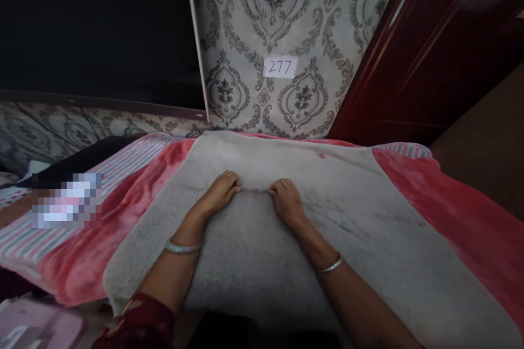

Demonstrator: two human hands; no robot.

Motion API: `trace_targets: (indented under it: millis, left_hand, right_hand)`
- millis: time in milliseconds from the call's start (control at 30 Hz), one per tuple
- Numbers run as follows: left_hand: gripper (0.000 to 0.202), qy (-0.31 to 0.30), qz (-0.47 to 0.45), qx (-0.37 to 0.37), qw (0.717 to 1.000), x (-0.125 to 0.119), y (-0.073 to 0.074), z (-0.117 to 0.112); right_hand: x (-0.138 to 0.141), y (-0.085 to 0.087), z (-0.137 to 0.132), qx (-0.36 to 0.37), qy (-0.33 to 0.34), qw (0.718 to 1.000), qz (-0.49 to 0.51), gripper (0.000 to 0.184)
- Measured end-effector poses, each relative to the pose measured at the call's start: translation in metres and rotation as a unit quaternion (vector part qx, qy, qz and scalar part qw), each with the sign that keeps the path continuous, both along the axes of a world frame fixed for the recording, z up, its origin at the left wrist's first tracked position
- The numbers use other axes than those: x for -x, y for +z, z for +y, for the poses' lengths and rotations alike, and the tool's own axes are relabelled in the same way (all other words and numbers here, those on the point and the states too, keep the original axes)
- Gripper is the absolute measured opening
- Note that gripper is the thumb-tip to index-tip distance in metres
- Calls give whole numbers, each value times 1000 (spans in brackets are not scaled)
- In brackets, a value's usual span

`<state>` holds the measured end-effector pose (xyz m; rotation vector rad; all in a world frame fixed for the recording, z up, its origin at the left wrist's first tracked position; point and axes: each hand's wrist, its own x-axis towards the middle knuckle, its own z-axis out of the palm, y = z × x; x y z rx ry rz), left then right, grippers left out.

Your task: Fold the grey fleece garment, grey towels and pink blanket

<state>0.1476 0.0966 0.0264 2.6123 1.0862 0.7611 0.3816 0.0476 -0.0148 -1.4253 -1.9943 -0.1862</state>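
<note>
A large grey cloth (254,245) with a small red mark near its far edge lies spread in front of me, on top of a red-pink plush blanket (135,218). My left hand (224,188) is closed, its fingers pinching the cloth near its middle. A short distance to the right, my right hand (286,199) pinches the cloth in the same way. Between the two hands runs a thin raised crease in the fabric. Soft wrinkles spread to the right of my right hand. The fingertips are partly hidden against the cloth.
A striped cloth (126,161) shows beneath the blanket at the left. A large dark screen (98,27) stands at the back left, and a dark red wooden panel (409,49) at the right. A pink plastic item (45,322) is at the lower left. A "277" label (280,67) is on the wall.
</note>
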Motion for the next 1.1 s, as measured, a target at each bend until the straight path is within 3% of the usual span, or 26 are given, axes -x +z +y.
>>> trace_targets:
  millis: [167,333,633,767,900,1100]
  left_hand:
    - [10,29,10,-44,999,-2,13,-10]
    - [9,37,35,-14,999,-3,9,-9]
    - [12,-22,53,-41,998,-5,11,-16]
    - [21,-47,41,-50,997,-22,4,-19]
    - [8,-49,62,-75,994,-41,-9,-14]
    - [17,-29,31,-179,983,-40,-10,-8]
  right_hand:
    - [-1,2,-1,-21,1,1000,23,18]
    - [1,1,-2,3,1,1000,28,17]
    - [-2,2,-1,44,24,999,21,16]
    - [-3,2,-1,39,38,998,30,17]
    - [-2,4,-1,45,42,998,23,17]
    - [-10,18,-7,39,67,996,33,9]
